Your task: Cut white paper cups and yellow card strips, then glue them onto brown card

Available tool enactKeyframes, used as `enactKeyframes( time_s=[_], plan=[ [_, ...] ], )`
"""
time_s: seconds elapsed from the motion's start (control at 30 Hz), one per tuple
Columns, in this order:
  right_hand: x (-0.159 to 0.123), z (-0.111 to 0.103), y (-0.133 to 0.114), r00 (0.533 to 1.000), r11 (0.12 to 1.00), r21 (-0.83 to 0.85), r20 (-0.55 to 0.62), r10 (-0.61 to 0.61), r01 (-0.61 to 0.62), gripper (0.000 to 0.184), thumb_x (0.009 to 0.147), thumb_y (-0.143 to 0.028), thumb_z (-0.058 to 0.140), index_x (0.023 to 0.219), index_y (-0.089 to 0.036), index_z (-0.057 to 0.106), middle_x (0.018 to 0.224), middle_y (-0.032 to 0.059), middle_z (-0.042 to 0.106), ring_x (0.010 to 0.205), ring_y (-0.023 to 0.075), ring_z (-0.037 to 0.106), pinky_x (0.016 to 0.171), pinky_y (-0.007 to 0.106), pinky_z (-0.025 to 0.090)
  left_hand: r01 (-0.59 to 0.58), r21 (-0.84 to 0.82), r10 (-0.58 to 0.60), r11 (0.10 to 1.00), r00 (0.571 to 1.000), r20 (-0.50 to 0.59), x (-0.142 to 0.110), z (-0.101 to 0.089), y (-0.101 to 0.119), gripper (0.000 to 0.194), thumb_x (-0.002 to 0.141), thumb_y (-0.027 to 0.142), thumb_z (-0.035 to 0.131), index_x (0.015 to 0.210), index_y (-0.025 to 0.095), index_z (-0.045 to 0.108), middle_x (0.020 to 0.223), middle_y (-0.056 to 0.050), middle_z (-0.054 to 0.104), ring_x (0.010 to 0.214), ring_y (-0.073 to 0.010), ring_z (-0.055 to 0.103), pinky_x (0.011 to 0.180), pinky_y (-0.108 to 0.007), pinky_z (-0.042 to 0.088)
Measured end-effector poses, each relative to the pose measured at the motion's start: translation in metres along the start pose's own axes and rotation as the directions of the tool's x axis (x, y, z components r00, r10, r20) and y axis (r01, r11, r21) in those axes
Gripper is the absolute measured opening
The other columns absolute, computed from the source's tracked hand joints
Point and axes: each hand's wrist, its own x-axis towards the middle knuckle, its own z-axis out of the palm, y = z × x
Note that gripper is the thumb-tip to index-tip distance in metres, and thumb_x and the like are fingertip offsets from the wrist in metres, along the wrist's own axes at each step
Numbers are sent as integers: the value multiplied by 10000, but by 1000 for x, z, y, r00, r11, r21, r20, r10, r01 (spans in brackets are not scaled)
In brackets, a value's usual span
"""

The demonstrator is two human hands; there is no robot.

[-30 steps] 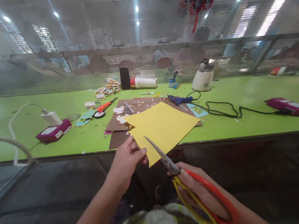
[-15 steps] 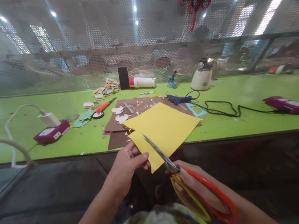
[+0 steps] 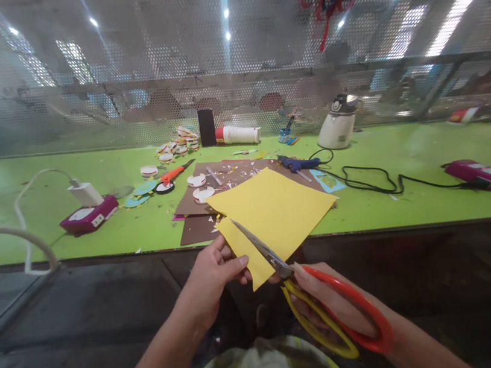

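Note:
A sheet of yellow paper (image 3: 281,209) extends over the front edge of the green table. My left hand (image 3: 215,273) pinches its near left strip between thumb and fingers. In my right hand (image 3: 324,288) is a pair of scissors (image 3: 357,299) with one red and one yellow handle loop. The blades lie across the paper and point away to the left, along a cut that parts the strip from the main sheet. Brown sheets (image 3: 197,230) strewn with paper scraps lie under the far side of the yellow paper.
Behind the paper lie a blue glue gun (image 3: 300,164), an orange-handled knife (image 3: 175,172) and white discs (image 3: 204,194). Purple power strips (image 3: 90,215) sit left and right. Farther back stand a white kettle (image 3: 338,125), a black phone (image 3: 207,128) and a lying paper cup (image 3: 241,134).
The scissor blades have come closer together and the cut strip has separated more from the sheet. The view has shifted slightly, so the table items appear a little farther right.

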Motion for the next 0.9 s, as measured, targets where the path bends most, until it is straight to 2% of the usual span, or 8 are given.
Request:
enactKeyframes(
  time_s=[0.17,0.27,0.53,0.9],
  plan=[
    [2,-3,-5,999,994,-99,16,-33,35,510,915,-588,445,992,-117,622,492,-71,412,414,65,334,410,210,274,5,-3,-5,1000,1000,-6,0,-2,-2,392,750,211,667,1113,138,539,812,-31,613,606,-112,527,548,-247,422],
    [3,-3,-7,999,992,-120,36,-40,44,485,916,-589,437,910,-135,609,508,-66,413,417,68,338,410,214,279,7,-16,-7,1000,1000,-6,-1,-2,0,363,744,195,664,1084,140,548,807,-29,613,612,-110,523,549,-241,416],
    [4,1,-20,995,985,-171,93,-16,32,526,897,-651,396,683,-177,475,536,-45,417,449,73,367,418,206,296,28,-58,-28,998,1000,2,-4,-2,-3,352,742,207,677,1064,141,554,824,-33,615,608,-104,525,545,-234,408],
    [10,-1,-21,994,969,-234,91,-58,78,543,915,-636,375,616,-187,439,501,-46,406,434,74,345,429,224,294,36,-89,-35,995,999,17,-4,-3,-6,327,744,200,690,1043,143,570,807,-20,607,591,-89,520,540,-222,405]
  ],
)
